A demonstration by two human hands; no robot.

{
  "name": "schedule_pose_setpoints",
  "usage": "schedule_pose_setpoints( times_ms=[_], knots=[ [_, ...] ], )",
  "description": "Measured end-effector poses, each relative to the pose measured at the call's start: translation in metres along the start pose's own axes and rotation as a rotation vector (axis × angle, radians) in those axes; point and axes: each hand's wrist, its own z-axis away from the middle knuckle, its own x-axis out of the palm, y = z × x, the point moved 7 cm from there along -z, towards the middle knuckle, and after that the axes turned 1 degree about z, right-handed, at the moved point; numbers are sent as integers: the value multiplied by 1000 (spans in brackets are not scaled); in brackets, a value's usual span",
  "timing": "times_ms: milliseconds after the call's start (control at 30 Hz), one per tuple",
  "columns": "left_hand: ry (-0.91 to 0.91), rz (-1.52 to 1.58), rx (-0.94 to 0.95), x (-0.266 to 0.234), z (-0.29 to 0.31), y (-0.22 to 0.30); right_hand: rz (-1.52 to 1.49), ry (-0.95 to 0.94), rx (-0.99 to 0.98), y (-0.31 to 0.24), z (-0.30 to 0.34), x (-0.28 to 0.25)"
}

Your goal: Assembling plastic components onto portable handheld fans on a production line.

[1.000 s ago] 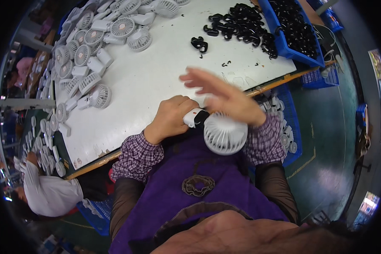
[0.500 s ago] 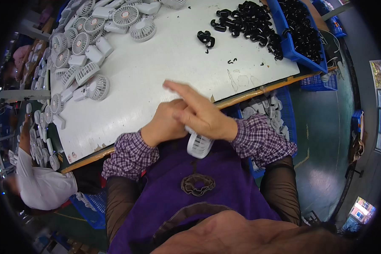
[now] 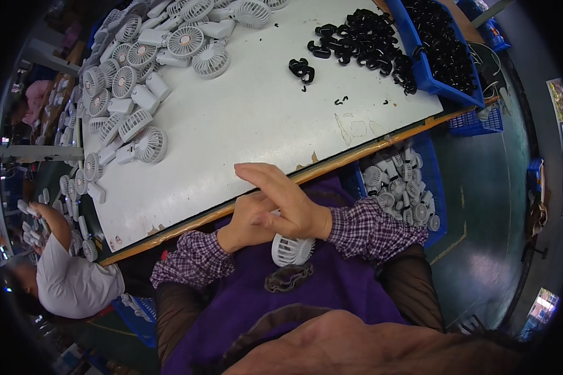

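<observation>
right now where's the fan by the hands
In the head view, the white fan is at lower centre, partly hidden by the hands, over the purple apron.

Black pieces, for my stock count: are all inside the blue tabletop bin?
No, many black pieces lie on the white table beside the bin.
</observation>
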Motion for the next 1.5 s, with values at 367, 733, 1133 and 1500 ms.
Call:
schedule_pose_setpoints(
  times_ms=[367, 733, 1133, 1500],
  knots=[
    [47, 847, -720, 5, -14, -56, -131, 37, 346, 29, 3, -91],
    [-359, 1431, -767, 70, 12, -34, -882, 529, 667, 94, 29, -73],
    [-402, 1668, -672, 87, 18, -27, -1120, 524, 439, 86, 73, -51],
    [-812, 1295, -781, 140, 11, -10, -1109, 953, 311, 40, 198, -103]
  ],
)
